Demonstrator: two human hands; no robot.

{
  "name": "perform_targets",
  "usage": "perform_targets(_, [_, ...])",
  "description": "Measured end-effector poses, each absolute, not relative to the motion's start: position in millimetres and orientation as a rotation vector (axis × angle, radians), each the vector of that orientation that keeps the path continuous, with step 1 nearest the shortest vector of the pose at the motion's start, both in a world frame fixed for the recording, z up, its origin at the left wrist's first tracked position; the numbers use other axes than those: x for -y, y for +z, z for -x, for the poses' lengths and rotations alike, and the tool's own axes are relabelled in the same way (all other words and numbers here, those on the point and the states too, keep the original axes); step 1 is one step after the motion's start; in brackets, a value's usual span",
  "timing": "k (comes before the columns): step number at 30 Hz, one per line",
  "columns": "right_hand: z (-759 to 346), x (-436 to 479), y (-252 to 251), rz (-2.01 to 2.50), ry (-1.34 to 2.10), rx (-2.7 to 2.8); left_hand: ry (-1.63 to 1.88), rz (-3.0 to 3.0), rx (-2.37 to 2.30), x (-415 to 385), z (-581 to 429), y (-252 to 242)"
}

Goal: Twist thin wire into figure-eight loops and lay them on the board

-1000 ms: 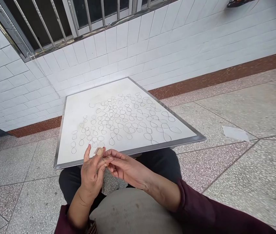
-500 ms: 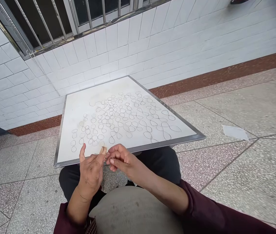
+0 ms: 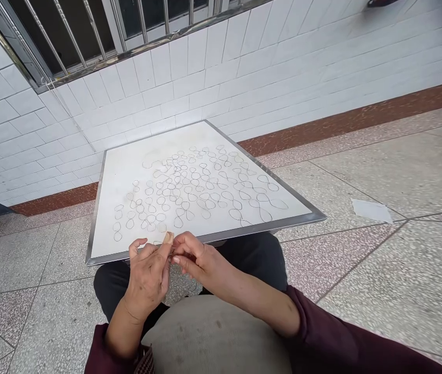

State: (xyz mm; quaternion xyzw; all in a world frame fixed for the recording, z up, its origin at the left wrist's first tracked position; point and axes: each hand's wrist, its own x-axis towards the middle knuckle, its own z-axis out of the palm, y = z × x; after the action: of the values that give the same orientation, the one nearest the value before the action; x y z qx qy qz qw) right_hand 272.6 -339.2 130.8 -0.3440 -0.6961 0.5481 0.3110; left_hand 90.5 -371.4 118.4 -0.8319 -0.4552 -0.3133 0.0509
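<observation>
My left hand [image 3: 147, 274] is over the near edge of the white board [image 3: 123, 166], thumb and forefinger pinched, outer fingers raised. A tan wrap [image 3: 168, 238] covers its forefinger tip. My right hand [image 3: 195, 258] meets it from the right, its thumb and fingertips also pinched together. What the fingertips hold is too small and hidden to make out. A thin dark strand [image 3: 157, 242] shows beside my left fingers. Many thin dark loops [image 3: 205, 189], mostly figure-eights, lie spread over the board, just beyond both hands.
The board has a grey metal frame [image 3: 279, 224] and sits over my knees [image 3: 262, 259]. A white tiled wall [image 3: 190, 67] with a barred window [image 3: 88, 36] stands behind. On the speckled floor to the right lies a white sheet [image 3: 372, 210].
My hands have drawn closer together, fingertips now overlapping. The raised outer finger of my left hand has bent down. The loops on the board look the same.
</observation>
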Motion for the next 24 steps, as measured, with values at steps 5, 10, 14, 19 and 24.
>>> perform_targets(5, [-269.8, 337.9, 128.8, 0.89, 1.61, 1.69, -1.065, 2.397, 1.337, 368.7, -93.6, 110.2])
perform_targets(10, [-268.4, 337.2, 129.6, 0.833, 1.834, 1.448, -1.333, 2.311, 1.404, 366.8, -100.4, 102.1])
perform_targets(14, [-267.2, 340.0, 128.9, 0.609, 1.954, 1.502, -1.638, 2.312, 1.497, 368.3, -104.4, 97.3])
perform_targets(19, [-259.4, 346.1, 119.8, 0.568, 1.743, 1.591, -2.111, 2.276, 1.634, 371.8, -108.5, 99.4])
perform_targets(24, [-255.6, 347.6, 117.1, 0.593, 1.16, 1.877, -2.418, 2.29, 1.598, 373.0, -111.8, 101.8])
